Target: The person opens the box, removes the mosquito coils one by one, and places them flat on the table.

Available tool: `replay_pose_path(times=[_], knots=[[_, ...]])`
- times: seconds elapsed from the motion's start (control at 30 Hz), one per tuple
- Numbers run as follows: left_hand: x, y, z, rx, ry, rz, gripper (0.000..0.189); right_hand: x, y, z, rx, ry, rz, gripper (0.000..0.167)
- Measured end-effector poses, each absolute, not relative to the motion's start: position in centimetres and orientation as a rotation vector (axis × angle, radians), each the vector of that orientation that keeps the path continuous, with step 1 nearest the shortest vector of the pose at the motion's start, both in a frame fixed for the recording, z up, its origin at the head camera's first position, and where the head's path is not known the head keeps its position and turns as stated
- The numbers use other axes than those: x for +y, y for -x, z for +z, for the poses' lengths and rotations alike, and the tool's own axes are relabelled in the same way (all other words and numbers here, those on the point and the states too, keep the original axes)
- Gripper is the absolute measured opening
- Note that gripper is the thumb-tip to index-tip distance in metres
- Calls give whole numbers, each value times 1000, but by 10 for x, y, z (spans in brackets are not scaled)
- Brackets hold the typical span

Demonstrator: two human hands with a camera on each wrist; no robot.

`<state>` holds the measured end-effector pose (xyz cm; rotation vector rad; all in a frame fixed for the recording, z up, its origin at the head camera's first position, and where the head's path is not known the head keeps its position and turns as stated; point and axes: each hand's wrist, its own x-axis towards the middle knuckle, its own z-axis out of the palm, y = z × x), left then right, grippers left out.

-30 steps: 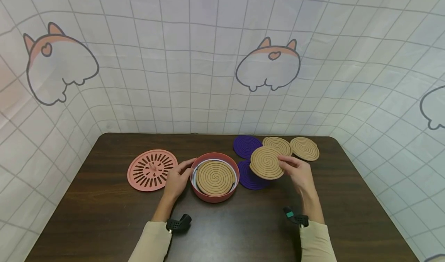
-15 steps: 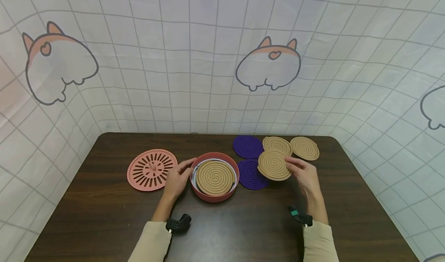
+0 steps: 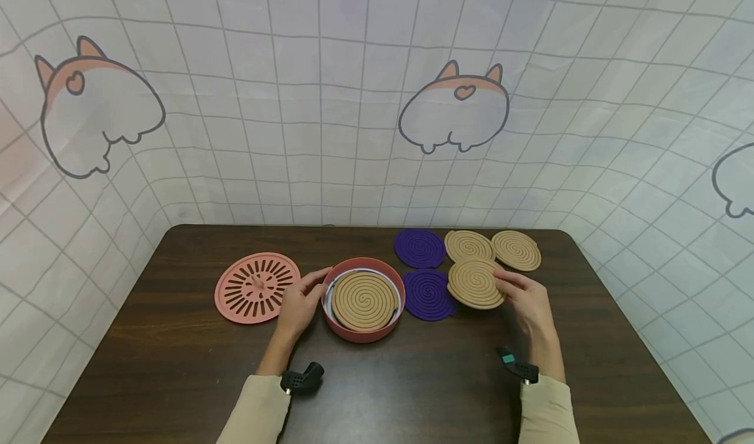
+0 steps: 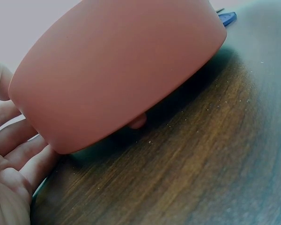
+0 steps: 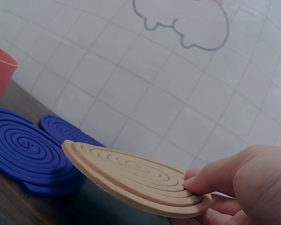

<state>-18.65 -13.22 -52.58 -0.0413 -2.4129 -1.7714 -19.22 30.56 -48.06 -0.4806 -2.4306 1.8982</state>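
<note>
Coaster [image 3: 474,285], tan and spiral-grooved, is pinched at its right edge by the right hand [image 3: 527,302] in the head view. It sits between a near purple disc [image 3: 429,295] and that hand, partly covering a rear tan disc [image 3: 469,245]; a far purple disc [image 3: 419,248] and a corner tan disc [image 3: 516,251] lie on the dark bench [image 3: 400,391]. The left hand [image 3: 299,305] rests against a red bowl [image 3: 363,336] holding an inner tan disc [image 3: 365,301]; a slotted pink lid [image 3: 257,295] lies left.

From the left wrist, extended fingers [image 4: 16,136] touch the bowl's outer wall.

From the right wrist, the coaster is tilted, raised off the bench, thumb above, fingers beneath.
</note>
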Motion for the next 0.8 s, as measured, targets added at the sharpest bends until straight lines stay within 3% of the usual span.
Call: replay_pose_path(times=[0.8], knots=[[-133,187,-528,-2416,57,-1763,32,327,187,-486,-2453,548,1924,37]])
